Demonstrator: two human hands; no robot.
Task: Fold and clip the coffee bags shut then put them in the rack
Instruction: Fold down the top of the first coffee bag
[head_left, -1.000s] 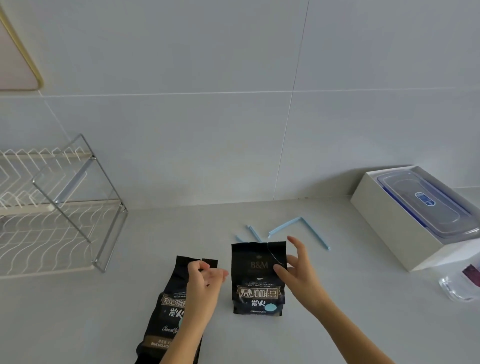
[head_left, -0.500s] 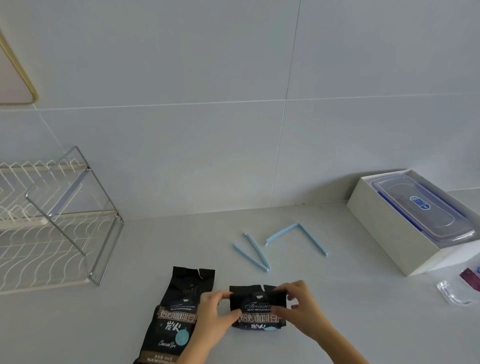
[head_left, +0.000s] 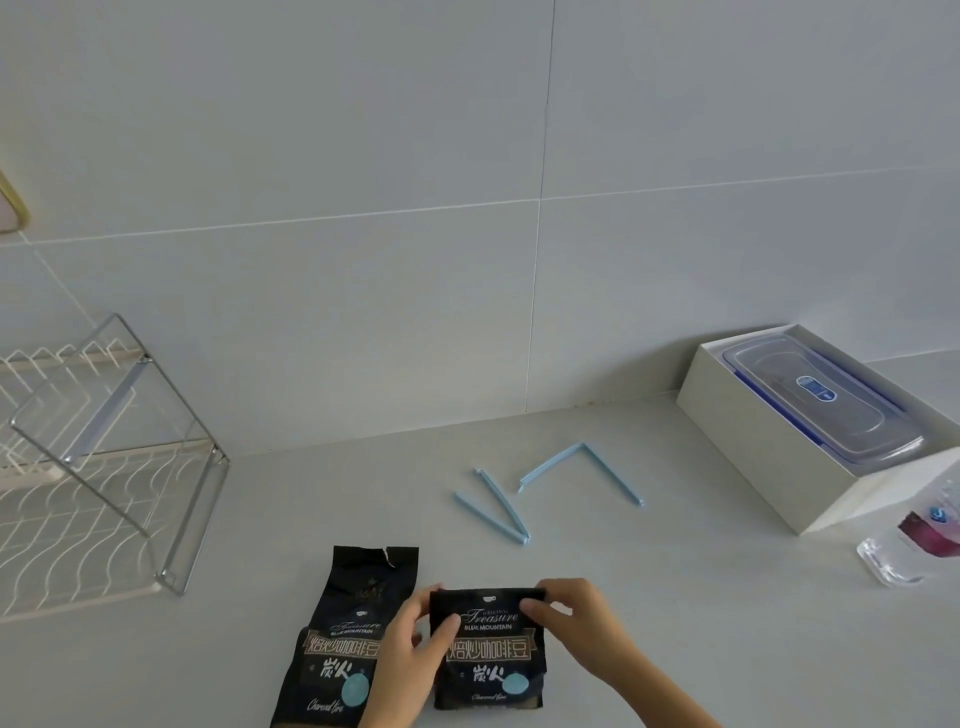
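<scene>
Since a second ago the right bag (head_left: 488, 649) has gone from standing upright with its top open to having its top turned down into a flat fold; half a second ago both hands were already on that fold, and they remain there. The left hand (head_left: 410, 654) pinches the fold's left corner, thumb in front and fingers behind. The right hand (head_left: 576, 623) pinches the right corner the same way. Both are clamped on the bag.

The bag sits on the tabletop (head_left: 675, 623) near the front edge, printed face towards the camera, folded edge at the far end, its long axis running away from the person.

The left bag (head_left: 345, 639) lies flat just beside it, unfolded, its torn top pointing towards the wall, its long axis leaning slightly left at the near end.

Two blue clips lie open farther back: one (head_left: 498, 506) a narrow V, the other (head_left: 582, 467) a wide angle. The rack (head_left: 104, 467) stands well apart at the left.
</scene>
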